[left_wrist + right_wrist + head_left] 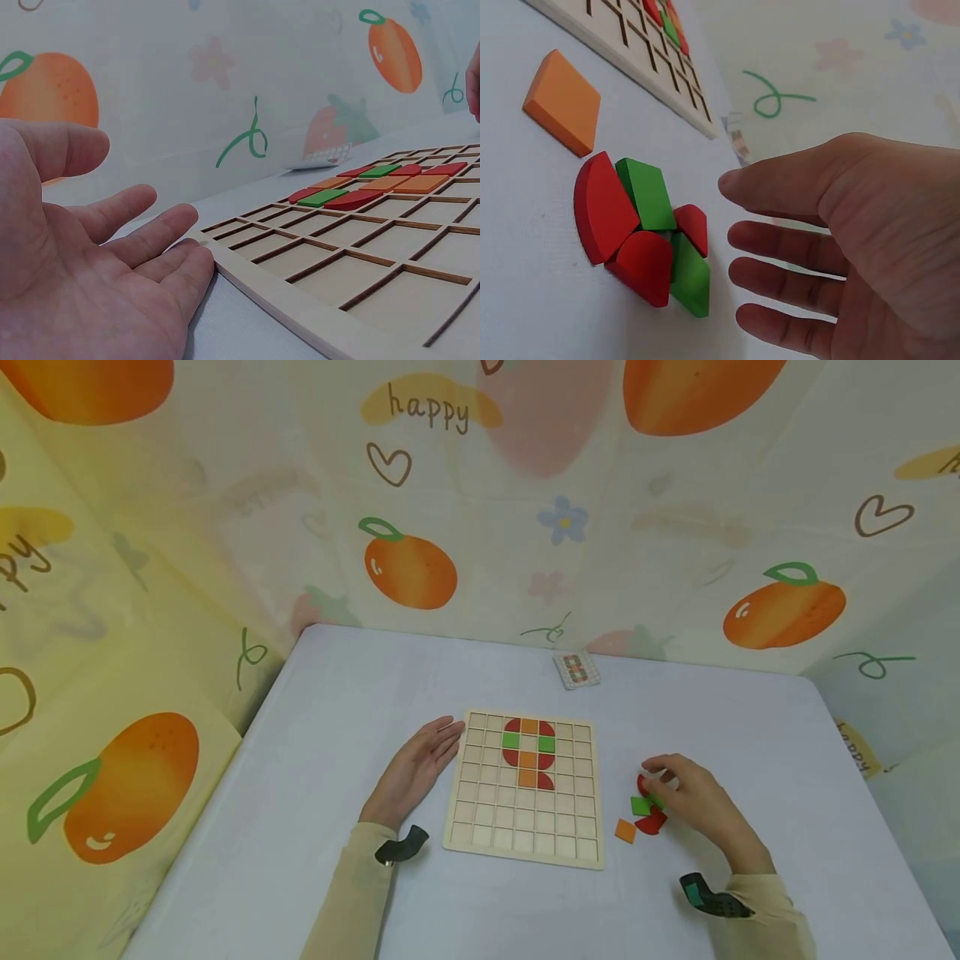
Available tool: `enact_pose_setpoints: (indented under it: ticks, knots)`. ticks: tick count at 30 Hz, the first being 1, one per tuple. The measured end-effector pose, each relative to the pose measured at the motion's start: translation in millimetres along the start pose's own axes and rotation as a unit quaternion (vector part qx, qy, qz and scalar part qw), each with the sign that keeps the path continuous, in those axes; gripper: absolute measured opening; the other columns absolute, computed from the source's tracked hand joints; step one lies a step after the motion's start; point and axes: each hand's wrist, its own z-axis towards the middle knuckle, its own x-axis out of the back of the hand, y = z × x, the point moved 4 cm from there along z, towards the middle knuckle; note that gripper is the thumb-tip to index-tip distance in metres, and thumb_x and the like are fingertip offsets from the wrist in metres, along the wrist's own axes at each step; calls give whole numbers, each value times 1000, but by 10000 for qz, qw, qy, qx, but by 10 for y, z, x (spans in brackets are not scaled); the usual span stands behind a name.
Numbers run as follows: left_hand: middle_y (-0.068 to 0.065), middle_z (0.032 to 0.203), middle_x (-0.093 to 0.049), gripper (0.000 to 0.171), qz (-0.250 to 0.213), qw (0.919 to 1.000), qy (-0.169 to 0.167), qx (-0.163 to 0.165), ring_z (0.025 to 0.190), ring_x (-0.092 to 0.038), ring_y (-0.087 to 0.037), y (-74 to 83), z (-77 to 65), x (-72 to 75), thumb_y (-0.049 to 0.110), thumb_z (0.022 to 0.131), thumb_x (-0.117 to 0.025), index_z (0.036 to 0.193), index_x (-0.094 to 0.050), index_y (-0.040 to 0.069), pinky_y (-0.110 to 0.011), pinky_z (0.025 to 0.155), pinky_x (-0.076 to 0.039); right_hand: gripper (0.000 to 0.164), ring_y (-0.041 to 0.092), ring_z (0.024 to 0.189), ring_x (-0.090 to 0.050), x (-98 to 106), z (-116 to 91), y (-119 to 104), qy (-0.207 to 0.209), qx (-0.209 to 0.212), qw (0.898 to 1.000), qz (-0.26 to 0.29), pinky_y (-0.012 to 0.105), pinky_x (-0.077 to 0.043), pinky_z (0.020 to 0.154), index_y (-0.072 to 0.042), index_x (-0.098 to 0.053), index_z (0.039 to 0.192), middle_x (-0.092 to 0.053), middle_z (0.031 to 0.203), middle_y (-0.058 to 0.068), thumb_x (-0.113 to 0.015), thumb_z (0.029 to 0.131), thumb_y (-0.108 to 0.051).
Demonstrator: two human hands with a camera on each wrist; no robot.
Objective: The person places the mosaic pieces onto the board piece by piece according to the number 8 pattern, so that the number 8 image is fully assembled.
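A wooden grid board (486,815) lies on the table with red, green and orange tiles set in its upper middle cells. My left hand (414,770) rests beside the board's left edge, palm turned inward and fingers extended; the left wrist view shows nothing in it. To the right of the board, my right hand (877,232) hovers by a small pile of loose tiles, its fingers loosely bent and apart from them. The pile holds red quarter-round tiles (604,210) and green square tiles (646,193). An orange square tile (562,101) lies apart, nearer the board.
A stack of patterned cards (577,670) sits behind the board near the table's back edge. The white-covered table (360,677) meets a fruit-printed cloth (480,568) at the back and left.
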Motion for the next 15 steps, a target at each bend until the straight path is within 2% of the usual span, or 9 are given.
enact_pose_setpoints:
  ticks: [9,15]
  knots:
    - [-17,165,-25,53,-23,10000,21,21,156,-23,-26,-1,8,1,22,112,-34,160,-18,4,-34,129,-21,30,31,103,-63,-73,31,11,-109,87,9995,-277,42,-59,79,-2,-67,121,-68,114,14,-70,94,-16]
    - [-18,166,-23,55,-17,10000,-34,-14,157,-21,-27,1,7,-3,21,112,-34,160,-15,3,-34,130,-20,30,27,97,-60,-118,46,-26,-186,145,9973,-699,39,-58,73,-3,-68,118,-66,107,11,-73,92,-16]
